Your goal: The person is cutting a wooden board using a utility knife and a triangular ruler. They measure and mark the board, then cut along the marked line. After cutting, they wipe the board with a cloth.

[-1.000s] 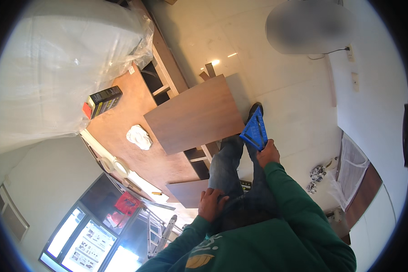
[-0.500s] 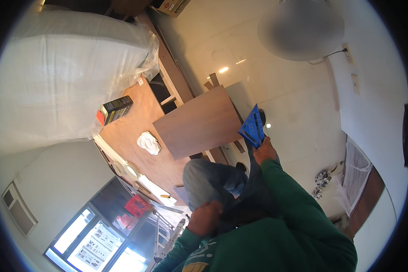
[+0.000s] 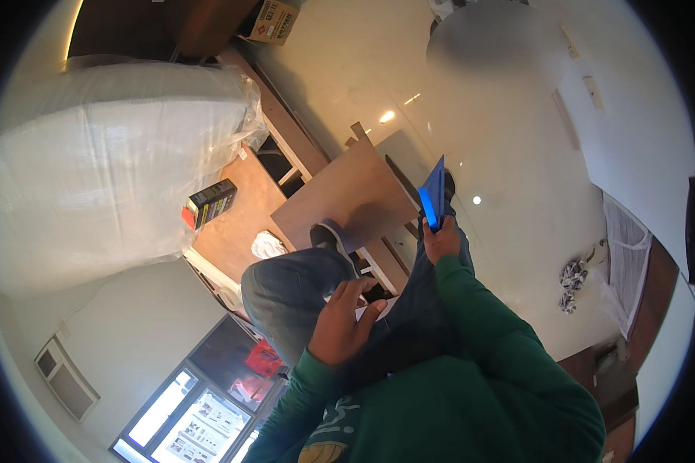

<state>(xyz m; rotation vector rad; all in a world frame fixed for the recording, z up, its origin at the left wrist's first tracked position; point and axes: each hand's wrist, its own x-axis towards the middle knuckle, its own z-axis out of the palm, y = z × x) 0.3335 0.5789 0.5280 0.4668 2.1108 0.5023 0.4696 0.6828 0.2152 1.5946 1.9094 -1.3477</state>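
Observation:
My right hand (image 3: 440, 241) is closed on a blue triangular speed square (image 3: 434, 197), which points away from me and is seen nearly edge-on. Over my lap, my left hand (image 3: 344, 322) has its thumb apart from its slightly bent fingers, and I see nothing in it. Ahead lies a flat brown wooden board (image 3: 347, 189), across a wooden frame (image 3: 301, 135). My left knee is raised, and that shoe (image 3: 330, 238) overlaps the board's near edge; whether it presses on it I cannot tell.
Left of the board, a wooden panel (image 3: 243, 197) carries a black box (image 3: 211, 202) and a crumpled white cloth (image 3: 269, 245). Plastic sheeting (image 3: 123, 170) covers something bulky at the far left. A cardboard box (image 3: 273, 21) stands at the back; crumpled material (image 3: 571, 284) lies on the right floor.
My left knee and foot have come up and left, with the shoe now over the board's near edge. My left hand has opened from a fist. The speed square has turned edge-on.

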